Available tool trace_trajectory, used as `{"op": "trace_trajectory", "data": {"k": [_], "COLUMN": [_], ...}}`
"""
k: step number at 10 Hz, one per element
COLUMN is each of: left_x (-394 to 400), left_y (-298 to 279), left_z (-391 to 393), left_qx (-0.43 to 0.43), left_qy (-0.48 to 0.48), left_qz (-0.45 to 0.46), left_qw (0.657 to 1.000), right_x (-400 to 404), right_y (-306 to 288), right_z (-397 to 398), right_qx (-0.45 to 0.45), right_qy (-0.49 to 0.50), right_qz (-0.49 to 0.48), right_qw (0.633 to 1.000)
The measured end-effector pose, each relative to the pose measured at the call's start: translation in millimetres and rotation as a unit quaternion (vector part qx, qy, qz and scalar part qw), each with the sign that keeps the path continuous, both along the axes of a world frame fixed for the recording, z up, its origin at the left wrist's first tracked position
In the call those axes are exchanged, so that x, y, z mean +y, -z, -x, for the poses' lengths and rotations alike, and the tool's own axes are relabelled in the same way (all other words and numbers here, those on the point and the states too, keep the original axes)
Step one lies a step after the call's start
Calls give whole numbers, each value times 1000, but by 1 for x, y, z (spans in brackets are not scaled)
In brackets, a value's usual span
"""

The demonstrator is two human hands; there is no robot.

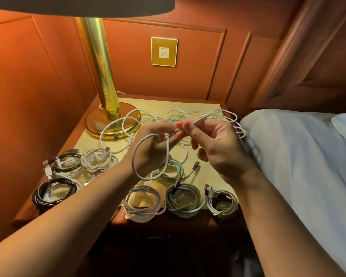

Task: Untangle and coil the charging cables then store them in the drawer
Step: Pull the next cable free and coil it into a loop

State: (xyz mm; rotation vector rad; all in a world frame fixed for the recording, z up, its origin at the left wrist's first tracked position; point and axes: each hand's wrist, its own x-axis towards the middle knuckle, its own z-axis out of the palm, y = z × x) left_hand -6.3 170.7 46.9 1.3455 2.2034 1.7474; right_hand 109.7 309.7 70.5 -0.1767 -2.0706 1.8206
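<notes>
My left hand gripped a loop of white cable above the tabletop, while my right hand pinched that cable's straight end between thumb and fingertips. Coiled cables lay along the near edge, loose white ones tangled behind, beside the lamp base.
</notes>
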Motion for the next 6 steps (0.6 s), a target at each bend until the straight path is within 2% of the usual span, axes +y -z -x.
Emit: {"op": "trace_trajectory", "data": {"k": [1,2,3,4,5,6], "left_x": [1,1,-2,-6,-14,-20], "left_y": [0,1,-7,-15,-22,-24], "left_z": [8,16,19,25,36,42], "left_qx": [-52,-150,-246,-371,-457,-502], "left_qy": [8,-1,14,5,-2,-4], "left_qz": [-3,-28,-67,-104,-160,-191], "left_qw": [999,988,967,923,875,843], "right_x": [13,43,65,81,94,96], "right_y": [1,22,42,51,54,54], "right_z": [-3,-3,-6,-13,-19,-20], "right_qx": [-17,-135,-284,-297,-286,-310], "right_qy": [-3,115,162,227,268,242], "right_qz": [15,-124,-235,-254,-268,-259], "right_qw": [1000,976,915,892,880,882]}}
